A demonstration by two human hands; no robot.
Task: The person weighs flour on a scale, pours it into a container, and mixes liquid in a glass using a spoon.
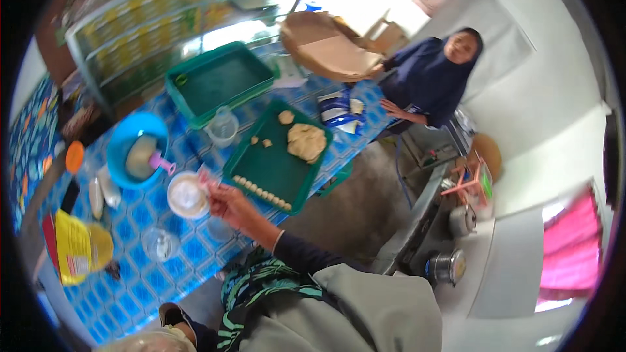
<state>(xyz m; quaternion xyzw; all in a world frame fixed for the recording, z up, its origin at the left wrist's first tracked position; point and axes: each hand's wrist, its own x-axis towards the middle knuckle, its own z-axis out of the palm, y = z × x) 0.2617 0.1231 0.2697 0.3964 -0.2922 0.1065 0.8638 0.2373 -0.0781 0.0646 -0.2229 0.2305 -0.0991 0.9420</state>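
My right hand (pixel 225 199) is closed on a small pinkish plastic packet (pixel 210 180) at the rim of a round white container (pixel 186 194). To its right, a green tray (pixel 264 163) holds a large dough mass (pixel 305 142), smaller pieces and a row of dough balls (pixel 261 192). A clear plastic jug (pixel 222 129) stands behind it; a blue bowl (pixel 137 137) with a pink-handled tool is to the left. At the bottom edge, skin beside a translucent item may be my left hand (pixel 184 332), but its fingers are unclear.
Another person (pixel 424 85) has hands at a brown box (pixel 326 49) and the table edge. An empty green tray (pixel 222 78), blue package (pixel 339 109), yellow package (pixel 72 244) and clear container (pixel 161 242) rest on the patterned table (pixel 143 287). Pots (pixel 447 264) stand at right.
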